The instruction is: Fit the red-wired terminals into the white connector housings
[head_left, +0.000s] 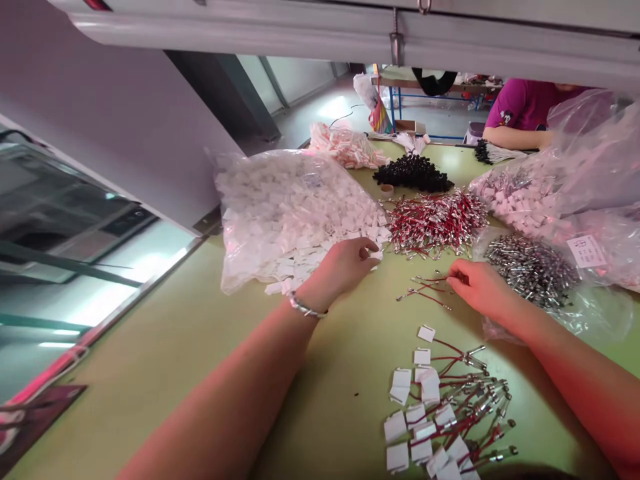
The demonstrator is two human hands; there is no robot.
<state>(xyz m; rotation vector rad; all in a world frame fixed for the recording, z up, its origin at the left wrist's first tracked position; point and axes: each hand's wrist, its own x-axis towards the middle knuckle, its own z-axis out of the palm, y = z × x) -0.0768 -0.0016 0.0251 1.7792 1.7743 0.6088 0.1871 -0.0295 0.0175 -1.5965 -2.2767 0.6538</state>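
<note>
My left hand (347,263), with a bracelet at the wrist, is closed in a pinch at the edge of a pile of white plastic housings (295,267). A small white housing (376,256) shows at its fingertips. My right hand (475,283) has thumb and index finger pinched on a short red wire (434,279) with metal terminals. A few more loose red wires (425,293) lie just left of those fingers. Nearer to me are several finished-looking pieces (450,413), red wires with a white housing at one end and metal-and-glass parts at the other.
A clear bag (280,187) of white housings lies left. Ahead are heaps of red wires (435,220) and black parts (413,173). Metal parts (530,267) and another bag (540,193) are right. A low white beam (300,33) crosses above. A person in purple (530,110) sits opposite.
</note>
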